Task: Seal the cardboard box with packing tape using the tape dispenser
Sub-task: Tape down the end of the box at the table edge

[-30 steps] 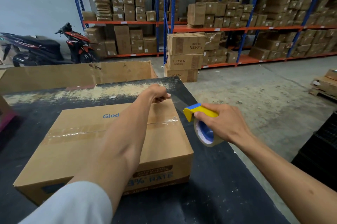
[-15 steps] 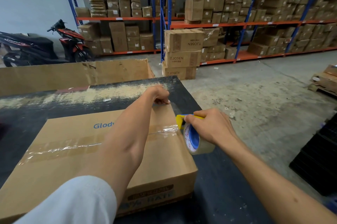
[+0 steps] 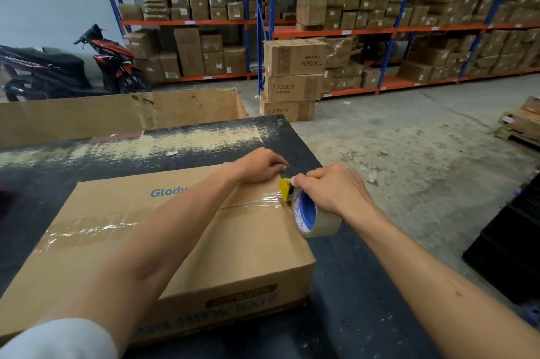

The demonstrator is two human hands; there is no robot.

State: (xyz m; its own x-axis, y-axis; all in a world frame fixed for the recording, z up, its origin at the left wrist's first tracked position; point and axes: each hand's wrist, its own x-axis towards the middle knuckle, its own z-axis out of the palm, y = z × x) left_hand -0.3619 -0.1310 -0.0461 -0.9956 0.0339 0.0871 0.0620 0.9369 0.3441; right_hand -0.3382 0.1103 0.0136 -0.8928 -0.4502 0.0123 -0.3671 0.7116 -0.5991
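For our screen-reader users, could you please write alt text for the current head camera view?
A person's right hand holds a yellow tape dispenser at the right edge of a closed cardboard box, where a strip of clear tape runs along the top seam. The left hand rests on the box's far corner, on a black table in a warehouse.

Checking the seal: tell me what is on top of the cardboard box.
On the cardboard box lies a clear tape strip along the seam; the left hand presses its far corner. The forearm covers the strip's middle.
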